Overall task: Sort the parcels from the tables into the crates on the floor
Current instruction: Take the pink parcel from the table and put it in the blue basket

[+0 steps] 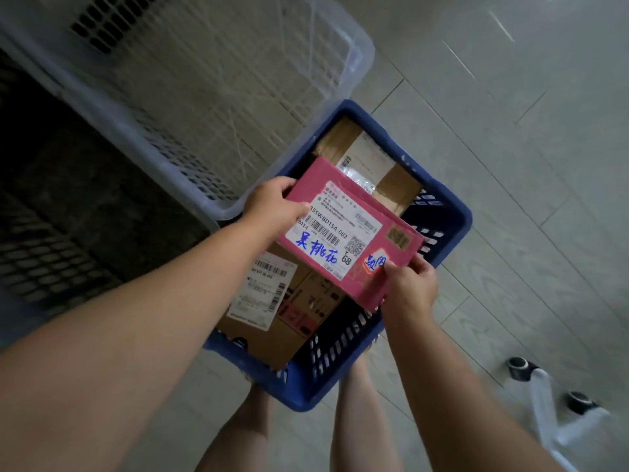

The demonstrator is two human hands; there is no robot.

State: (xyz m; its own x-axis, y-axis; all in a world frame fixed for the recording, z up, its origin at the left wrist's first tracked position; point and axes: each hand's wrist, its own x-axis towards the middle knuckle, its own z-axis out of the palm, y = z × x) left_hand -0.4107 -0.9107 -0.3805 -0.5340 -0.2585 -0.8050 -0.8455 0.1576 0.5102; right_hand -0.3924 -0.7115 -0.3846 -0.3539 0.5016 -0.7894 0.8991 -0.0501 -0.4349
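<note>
A flat pink parcel with a white shipping label and blue handwriting hangs over the blue crate on the floor. My left hand grips its left edge. My right hand pinches its lower right corner. Inside the crate lie a brown cardboard box with a white label at the near end and another taped cardboard box at the far end, both partly hidden by the pink parcel.
A large translucent white crate stands behind and left of the blue one. A dark crate fills the left side. Castor wheels on a white leg stand at the lower right on the tiled floor. My legs are just below the blue crate.
</note>
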